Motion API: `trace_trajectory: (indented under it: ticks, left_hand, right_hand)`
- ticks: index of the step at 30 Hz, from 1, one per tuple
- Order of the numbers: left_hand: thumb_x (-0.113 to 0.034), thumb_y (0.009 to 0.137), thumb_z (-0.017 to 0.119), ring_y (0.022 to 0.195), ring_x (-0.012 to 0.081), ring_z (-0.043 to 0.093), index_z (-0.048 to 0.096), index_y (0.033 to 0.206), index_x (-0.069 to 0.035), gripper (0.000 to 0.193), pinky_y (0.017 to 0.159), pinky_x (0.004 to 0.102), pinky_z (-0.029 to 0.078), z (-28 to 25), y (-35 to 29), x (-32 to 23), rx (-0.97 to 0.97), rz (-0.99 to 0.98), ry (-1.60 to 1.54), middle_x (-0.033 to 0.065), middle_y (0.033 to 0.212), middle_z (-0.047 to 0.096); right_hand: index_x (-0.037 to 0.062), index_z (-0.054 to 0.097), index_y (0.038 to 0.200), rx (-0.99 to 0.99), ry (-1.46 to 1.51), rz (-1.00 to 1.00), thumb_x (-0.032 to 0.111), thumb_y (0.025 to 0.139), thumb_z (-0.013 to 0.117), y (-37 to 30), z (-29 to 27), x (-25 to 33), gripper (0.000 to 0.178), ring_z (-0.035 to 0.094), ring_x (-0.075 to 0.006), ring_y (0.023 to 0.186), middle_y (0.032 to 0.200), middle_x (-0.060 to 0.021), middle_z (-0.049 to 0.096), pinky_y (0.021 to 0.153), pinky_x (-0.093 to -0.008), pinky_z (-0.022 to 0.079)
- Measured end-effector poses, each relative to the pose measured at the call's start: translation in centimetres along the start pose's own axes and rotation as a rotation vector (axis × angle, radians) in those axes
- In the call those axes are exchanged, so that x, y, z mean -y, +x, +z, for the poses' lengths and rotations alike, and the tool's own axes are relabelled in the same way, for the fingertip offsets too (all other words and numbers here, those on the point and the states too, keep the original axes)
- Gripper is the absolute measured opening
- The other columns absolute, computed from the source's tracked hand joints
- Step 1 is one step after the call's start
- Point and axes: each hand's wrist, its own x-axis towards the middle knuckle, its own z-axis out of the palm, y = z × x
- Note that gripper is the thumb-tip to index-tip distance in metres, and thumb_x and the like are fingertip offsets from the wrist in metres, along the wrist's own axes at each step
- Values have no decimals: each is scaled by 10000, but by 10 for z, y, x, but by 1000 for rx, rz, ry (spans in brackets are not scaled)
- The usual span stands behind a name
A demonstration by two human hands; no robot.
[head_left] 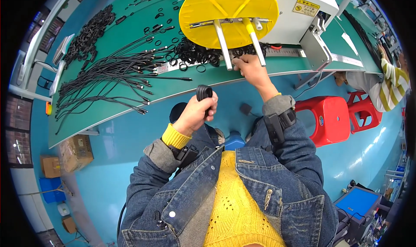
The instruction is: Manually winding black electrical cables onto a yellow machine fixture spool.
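Note:
My left hand (196,113) is closed around a coiled black cable (203,92), held upright in front of the table edge. My right hand (255,71) reaches to the table's front edge with thumb and fingertips pinched together; whatever lies between them is too small to make out. Just above it, two metal rods (223,43) stick out from a round yellow disc (229,8); the right one is partly yellow. Beside that hand, a pile of small black rings (195,52) spreads under the disc.
Many straight black cables (108,73) lie across the green table (169,89) on the left, with another heap of black rings (89,37) behind them. A white machine housing (299,13) stands right of the disc. Red stools (329,121) are at right. Another person's striped sleeve (394,84) shows far right.

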Motion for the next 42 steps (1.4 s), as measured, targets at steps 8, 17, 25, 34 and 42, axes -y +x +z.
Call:
trace_trajectory:
  ticks: [8, 17, 25, 34, 42]
  left_hand:
    - [-134, 860, 519, 561, 73, 432, 495, 829, -54, 89, 450, 224, 371, 19, 23, -16, -118, 199, 17, -8, 663, 452]
    - [-159, 875, 533, 550, 68, 438, 507, 867, -58, 104, 448, 227, 381, 13, 14, -7, -21, 153, 285, -16, 659, 471]
    - [-168, 872, 537, 527, 73, 409, 508, 882, -66, 107, 425, 208, 330, 11, 1, -7, 222, -75, -63, -7, 670, 452]
    - [-175, 876, 541, 551, 73, 413, 518, 915, -57, 127, 441, 202, 334, 24, -6, -7, 131, 29, -106, -4, 678, 455]
    - [-131, 866, 525, 524, 69, 403, 520, 897, -33, 103, 433, 209, 345, 32, -16, -5, 88, 136, 44, -9, 639, 458]
  right_hand:
    - [12, 647, 798, 220, 358, 164, 175, 851, 603, -41, 1, 34, 176, 465, -21, 548, 642, 24, 575, 449, -169, 348]
    - [23, 653, 853, 300, 513, 26, 146, 856, 593, -73, 9, 29, 137, 479, -51, 526, 634, 15, 563, 466, -188, 393]
    - [7, 598, 1062, 442, 870, 150, 112, 895, 530, -91, -7, 31, 208, 573, -103, 608, 768, -50, 608, 493, -205, 466]
    - [-39, 544, 1123, 627, 1064, 241, 109, 899, 487, -97, -1, 37, 275, 599, -130, 656, 809, -83, 618, 506, -203, 485]
    - [-31, 584, 1060, 682, 1368, 337, 79, 880, 490, -106, 10, 22, 231, 598, -133, 679, 833, -80, 624, 544, -226, 486]
